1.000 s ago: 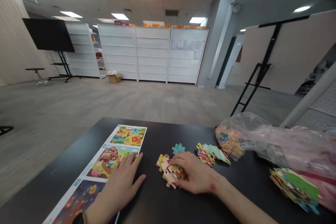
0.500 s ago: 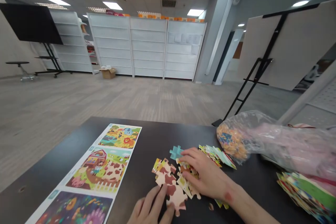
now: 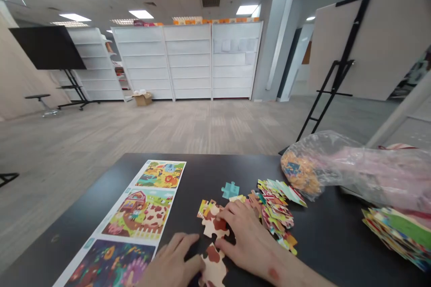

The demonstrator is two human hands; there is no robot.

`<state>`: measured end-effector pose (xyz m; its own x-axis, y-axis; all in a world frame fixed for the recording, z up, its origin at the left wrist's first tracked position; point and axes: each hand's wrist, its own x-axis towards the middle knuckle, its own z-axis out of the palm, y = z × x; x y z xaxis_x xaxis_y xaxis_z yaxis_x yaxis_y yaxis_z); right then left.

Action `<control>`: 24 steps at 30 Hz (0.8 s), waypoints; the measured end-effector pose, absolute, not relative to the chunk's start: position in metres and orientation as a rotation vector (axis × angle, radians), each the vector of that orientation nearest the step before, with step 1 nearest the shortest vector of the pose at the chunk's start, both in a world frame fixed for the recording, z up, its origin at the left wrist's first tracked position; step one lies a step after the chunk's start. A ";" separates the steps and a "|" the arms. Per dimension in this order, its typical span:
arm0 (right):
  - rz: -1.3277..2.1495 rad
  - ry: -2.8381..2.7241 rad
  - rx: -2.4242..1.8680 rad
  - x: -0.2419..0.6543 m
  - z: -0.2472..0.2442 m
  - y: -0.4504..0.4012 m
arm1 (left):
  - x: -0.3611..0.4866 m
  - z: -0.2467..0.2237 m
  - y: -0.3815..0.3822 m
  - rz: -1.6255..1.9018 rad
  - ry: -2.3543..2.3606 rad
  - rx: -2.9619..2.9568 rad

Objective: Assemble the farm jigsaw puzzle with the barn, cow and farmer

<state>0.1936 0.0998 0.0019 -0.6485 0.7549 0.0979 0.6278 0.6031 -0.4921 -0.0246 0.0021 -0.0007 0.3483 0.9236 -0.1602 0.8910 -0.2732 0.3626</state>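
My left hand (image 3: 171, 262) lies at the bottom edge of the view, its fingertips against a cream and brown cow-patterned jigsaw piece (image 3: 213, 265). My right hand (image 3: 242, 235) rests with spread fingers on a joined cluster of cow-patterned pieces (image 3: 213, 222). Just beyond those fingers is a loose teal piece (image 3: 230, 190), and to their right a heap of colourful pieces (image 3: 274, 208). A long picture sheet (image 3: 141, 213) lies left of my hands, with my left wrist close to its lower corner.
All this lies on a black table (image 3: 191, 175). At the right stand a clear plastic bag of puzzle pieces (image 3: 299, 172) and a stack of colourful pieces (image 3: 399, 237). White shelving (image 3: 188, 58) and a black easel (image 3: 332, 89) stand beyond the table.
My left hand has moved up and right, and the cow-patterned piece now sits by its fingertips. My right hand has moved down from the teal piece, and the colourful heap has grown.
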 end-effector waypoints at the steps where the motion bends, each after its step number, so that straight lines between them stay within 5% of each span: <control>1: 0.636 -2.529 -1.109 0.193 0.003 0.100 | -0.023 0.013 0.005 0.098 1.602 2.161; 5: 0.649 -2.527 -0.950 0.197 0.010 0.107 | -0.010 0.042 0.006 0.220 1.731 1.919; 24: 0.845 -2.671 -0.530 0.226 0.014 0.109 | -0.001 0.021 0.001 0.405 1.719 1.834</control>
<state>0.2265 0.1086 0.0145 -0.8904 0.4258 0.1608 0.2559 0.7605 -0.5968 -0.0008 0.0012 0.0212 0.1207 0.9781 -0.1697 0.7996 0.0056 0.6006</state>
